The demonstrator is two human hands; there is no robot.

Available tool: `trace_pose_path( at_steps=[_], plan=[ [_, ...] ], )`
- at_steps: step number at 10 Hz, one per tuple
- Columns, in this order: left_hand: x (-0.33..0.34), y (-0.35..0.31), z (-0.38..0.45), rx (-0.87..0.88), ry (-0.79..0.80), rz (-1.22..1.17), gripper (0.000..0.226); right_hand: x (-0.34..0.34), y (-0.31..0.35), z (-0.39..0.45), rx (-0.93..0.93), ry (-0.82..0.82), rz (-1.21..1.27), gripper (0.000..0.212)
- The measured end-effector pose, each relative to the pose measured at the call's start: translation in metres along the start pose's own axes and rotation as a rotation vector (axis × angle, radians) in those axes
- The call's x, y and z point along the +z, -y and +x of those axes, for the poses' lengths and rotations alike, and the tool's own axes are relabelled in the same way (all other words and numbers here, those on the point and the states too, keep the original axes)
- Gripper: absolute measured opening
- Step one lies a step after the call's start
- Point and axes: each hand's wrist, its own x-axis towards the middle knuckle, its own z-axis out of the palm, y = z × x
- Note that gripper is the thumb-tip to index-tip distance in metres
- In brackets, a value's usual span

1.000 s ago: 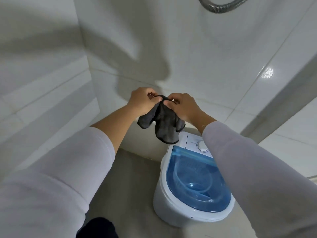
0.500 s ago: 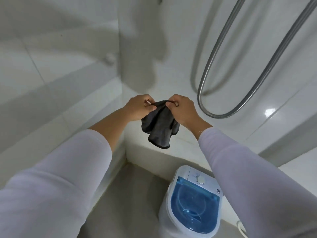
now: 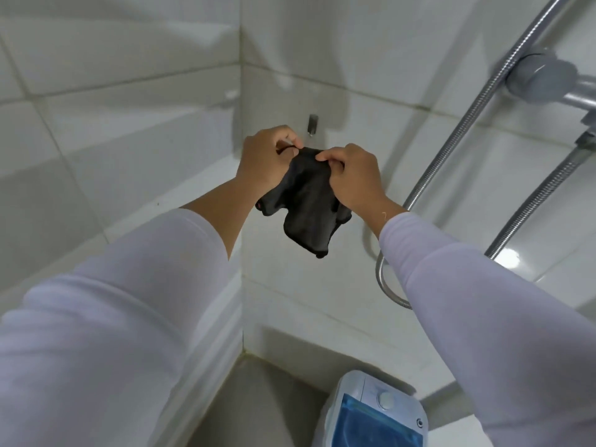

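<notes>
On the left the white tiled wall (image 3: pixel 96 140) runs away to the corner of the room, and in front of it a white left sleeve (image 3: pixel 129 301) reaches up and forward, pushed back from the forearm. The left hand (image 3: pixel 264 162) is raised near the corner, its fingers curled and pinching the top edge of a small black cloth (image 3: pixel 309 204). Just above and between the two hands, a little metal hook (image 3: pixel 312 124) sits on the far wall, close to the cloth's top edge but apart from it. The cloth is up in the air between the hands, bunched at the top and hanging down in limp folds, touching nothing else. The right hand (image 3: pixel 353 179) is close beside the left one and pinches the same top edge from the other side, so both hands are clamped on the cloth. The right sleeve (image 3: pixel 483 301) slants down to the near right. Behind it a metal shower hose (image 3: pixel 464 124) loops down the wall from a grey bracket (image 3: pixel 538 75) at the upper right. Low down, right of the grey floor (image 3: pixel 258 398), stands a small white washing machine (image 3: pixel 377 414) with a blue lid and a round dial (image 3: pixel 384 399).
</notes>
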Motion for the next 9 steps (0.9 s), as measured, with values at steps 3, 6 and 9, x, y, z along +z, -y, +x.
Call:
trace_pose_path(
  at_steps=[3, 6, 9],
  plan=[
    [0.015, 0.003, 0.055, -0.027, -0.118, -0.026, 0.02, 0.016, 0.007, 0.041, 0.03, -0.047, -0.067, 0.039],
    [0.039, 0.017, 0.047, -0.117, -0.128, -0.064, 0.015, 0.035, -0.004, 0.04, 0.156, -0.086, 0.071, 0.043],
    [0.072, 0.034, -0.026, -0.344, -0.104, -0.098, 0.021, 0.032, -0.032, -0.005, 0.213, 0.125, 0.179, 0.042]
  ],
)
